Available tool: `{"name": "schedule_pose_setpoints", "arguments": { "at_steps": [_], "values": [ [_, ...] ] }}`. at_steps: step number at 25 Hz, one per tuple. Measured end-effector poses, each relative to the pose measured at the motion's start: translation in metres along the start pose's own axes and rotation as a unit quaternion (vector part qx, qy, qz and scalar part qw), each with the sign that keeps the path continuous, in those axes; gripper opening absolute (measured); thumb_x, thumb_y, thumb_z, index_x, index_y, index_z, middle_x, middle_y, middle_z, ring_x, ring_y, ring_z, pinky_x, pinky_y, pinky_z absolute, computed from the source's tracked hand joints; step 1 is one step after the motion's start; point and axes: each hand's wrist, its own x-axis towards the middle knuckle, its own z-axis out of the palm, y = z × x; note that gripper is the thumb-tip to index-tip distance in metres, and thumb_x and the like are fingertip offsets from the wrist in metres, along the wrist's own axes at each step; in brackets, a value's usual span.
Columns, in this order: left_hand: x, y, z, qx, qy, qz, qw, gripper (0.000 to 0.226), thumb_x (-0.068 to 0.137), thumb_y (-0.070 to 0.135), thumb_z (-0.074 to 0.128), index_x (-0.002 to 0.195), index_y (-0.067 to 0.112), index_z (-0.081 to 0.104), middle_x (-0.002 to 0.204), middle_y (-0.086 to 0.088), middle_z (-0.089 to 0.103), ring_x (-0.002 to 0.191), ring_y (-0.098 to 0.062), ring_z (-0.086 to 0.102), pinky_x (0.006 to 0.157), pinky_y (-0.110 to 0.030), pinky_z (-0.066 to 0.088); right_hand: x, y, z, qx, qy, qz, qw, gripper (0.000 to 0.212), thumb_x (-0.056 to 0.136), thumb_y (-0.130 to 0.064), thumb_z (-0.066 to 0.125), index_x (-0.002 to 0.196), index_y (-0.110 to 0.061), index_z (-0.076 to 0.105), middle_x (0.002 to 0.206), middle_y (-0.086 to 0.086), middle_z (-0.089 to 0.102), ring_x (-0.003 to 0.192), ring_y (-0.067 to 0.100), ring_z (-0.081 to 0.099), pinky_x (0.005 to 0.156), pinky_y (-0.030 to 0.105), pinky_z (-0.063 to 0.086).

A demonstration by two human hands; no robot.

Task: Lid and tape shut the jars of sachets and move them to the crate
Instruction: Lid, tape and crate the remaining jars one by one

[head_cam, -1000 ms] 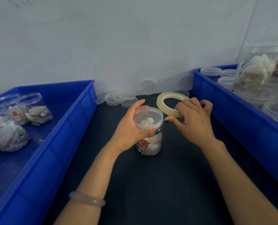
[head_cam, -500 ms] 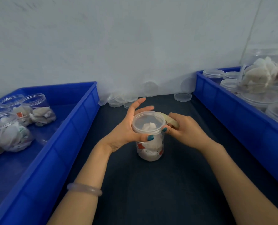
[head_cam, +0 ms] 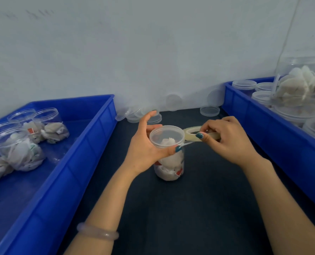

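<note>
We are gripping the jar (head_cam: 169,162), standing on the table (head_cam: 189,208), with our left hand (head_cam: 145,146), thumb pinning the strip (head_cam: 188,143) at the lid (head_cam: 166,136). Our right hand (head_cam: 230,142) is pinching the tape roll (head_cam: 191,132) just right of it. We should be pulling it taut and level.

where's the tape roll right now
In the head view the tape roll sits just right of centre, held by the right hand close beside the lidded jar that the left hand grips.

Dark tabletop (head_cam: 208,208) against a pale grey wall (head_cam: 153,52).
</note>
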Motion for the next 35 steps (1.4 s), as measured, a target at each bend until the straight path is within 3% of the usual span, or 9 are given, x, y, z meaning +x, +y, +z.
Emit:
{"name": "schedule_pose_setpoints", "arguments": {
  "at_steps": [3,7,10,14,19,21,27,31,35],
  "values": [
    [0.005,-0.004,-0.010,0.028,-0.035,0.003,0.999,0.110,0.050,0.057,0.087,0.144,0.047,0.030,0.120,0.027,0.057,0.113,0.011,0.054,0.090,-0.009,0.042,-0.001,-0.001,0.001,-0.095,0.044,-0.025,0.994,0.043,0.091,-0.062,0.037,0.077,-0.029,0.060,0.069,-0.014,0.055,0.069,0.009,0.046,0.083,0.028,0.020],
    [0.008,-0.006,-0.020,0.030,-0.078,0.009,0.996,0.106,0.049,0.065,0.083,0.142,0.047,0.034,0.125,0.030,0.057,0.117,0.011,0.053,0.095,-0.014,0.043,-0.001,-0.004,0.011,-0.156,0.041,-0.005,0.987,0.052,0.091,-0.068,0.029,0.082,-0.026,0.059,0.082,-0.012,0.054,0.086,0.013,0.048,0.085,0.033,0.017],
    [0.011,-0.009,-0.025,0.006,-0.131,0.010,0.991,0.102,0.061,0.046,0.088,0.147,0.037,0.034,0.131,0.027,0.058,0.122,0.009,0.053,0.099,-0.013,0.045,0.002,-0.009,0.017,-0.143,0.029,0.020,0.989,0.059,0.092,-0.074,0.025,0.082,-0.025,0.057,0.084,-0.011,0.051,0.090,0.013,0.045,0.083,0.030,0.013],
    [0.016,-0.004,-0.031,0.025,-0.196,0.017,0.980,0.092,0.075,0.023,0.087,0.150,0.031,0.033,0.141,0.022,0.051,0.129,0.003,0.049,0.110,-0.029,0.042,0.003,-0.018,0.025,-0.139,0.025,0.032,0.989,0.055,0.088,-0.070,0.028,0.082,-0.023,0.056,0.085,-0.010,0.050,0.091,0.015,0.045,0.085,0.036,0.018],
    [0.017,0.031,-0.005,0.302,-0.165,-0.023,0.939,0.115,0.052,0.093,0.054,0.145,0.028,0.035,0.145,0.009,0.044,0.130,-0.012,0.046,0.089,-0.031,0.040,0.000,-0.025,0.026,-0.129,0.035,0.024,0.991,0.028,0.088,-0.048,0.054,0.081,-0.021,0.057,0.083,-0.008,0.050,0.087,0.015,0.043,0.080,0.035,0.017],
    [0.017,0.037,0.013,0.380,-0.112,-0.026,0.918,0.109,0.059,0.098,0.045,0.136,0.020,0.040,0.135,0.000,0.049,0.123,-0.020,0.049,0.079,-0.034,0.038,0.000,-0.025,0.024,-0.130,0.021,0.024,0.991,0.014,0.086,-0.032,0.066,0.082,-0.021,0.057,0.083,-0.009,0.048,0.087,0.016,0.043,0.078,0.033,0.015],
    [0.022,0.028,0.011,0.299,-0.089,-0.005,0.950,0.081,0.075,0.074,0.064,0.135,0.024,0.042,0.133,0.005,0.052,0.119,-0.015,0.051,0.081,-0.028,0.035,0.002,-0.012,0.013,-0.069,-0.032,-0.010,0.997,0.026,0.094,-0.046,0.038,0.093,-0.027,0.057,0.092,-0.012,0.049,0.095,0.012,0.042,0.081,0.035,0.019],
    [0.024,0.025,-0.001,0.218,-0.140,0.008,0.966,0.089,0.074,0.054,0.076,0.146,0.032,0.028,0.139,0.012,0.051,0.125,-0.012,0.050,0.089,-0.024,0.035,0.000,-0.013,0.014,-0.099,-0.006,-0.025,0.995,0.052,0.095,-0.067,0.027,0.084,-0.025,0.057,0.086,-0.012,0.051,0.087,0.011,0.042,0.081,0.033,0.017],
    [0.027,0.024,-0.015,0.178,-0.199,0.013,0.964,0.098,0.074,0.039,0.079,0.151,0.039,0.018,0.144,0.017,0.048,0.131,-0.007,0.043,0.094,-0.019,0.033,0.001,-0.025,0.021,-0.113,0.032,-0.002,0.993,0.054,0.093,-0.070,0.032,0.080,-0.023,0.054,0.081,-0.010,0.049,0.086,0.014,0.043,0.080,0.032,0.015]
  ]
}}
